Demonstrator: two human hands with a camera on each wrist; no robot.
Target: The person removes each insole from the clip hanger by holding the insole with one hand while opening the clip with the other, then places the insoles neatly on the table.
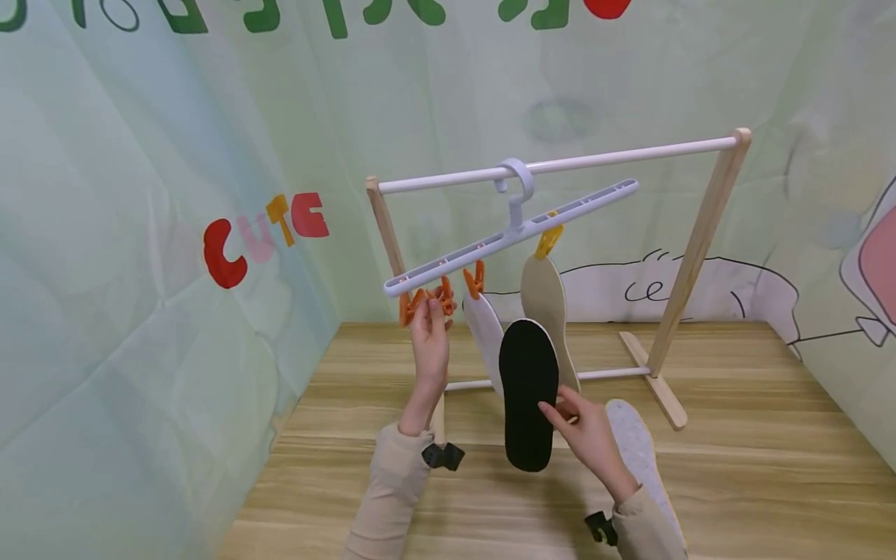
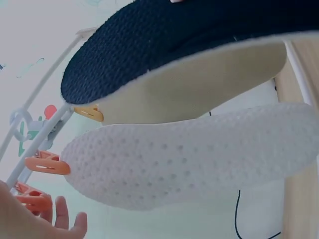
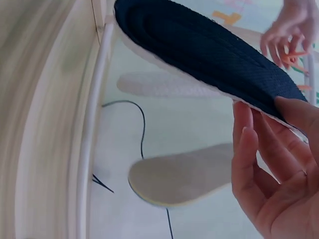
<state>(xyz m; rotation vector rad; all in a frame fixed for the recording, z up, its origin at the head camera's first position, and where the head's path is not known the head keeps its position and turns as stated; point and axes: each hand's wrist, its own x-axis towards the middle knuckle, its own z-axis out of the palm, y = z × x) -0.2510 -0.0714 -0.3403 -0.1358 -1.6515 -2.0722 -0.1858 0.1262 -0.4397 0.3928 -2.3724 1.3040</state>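
My right hand (image 1: 588, 432) pinches a black insole (image 1: 528, 397) along its edge, thumb on the dark face and fingers behind, as the right wrist view shows. My left hand (image 1: 430, 342) is raised under the low end of a lavender hanger (image 1: 514, 233), its thumb and fingers at an orange clip (image 1: 445, 295), which it seems to pinch. A white dimpled insole (image 2: 189, 154) hangs from another orange clip (image 2: 47, 164). Behind it a beige insole (image 1: 544, 292) hangs from a yellow clip (image 1: 549, 239). The hanger tilts down to the left.
A rack with a white rod (image 1: 630, 154) and wooden posts (image 1: 700, 249) carries the hanger. On the wooden table (image 1: 756, 467), a grey insole (image 1: 633, 435) lies partly behind my right forearm. A printed cloth (image 1: 175, 350) encloses the table's back and left.
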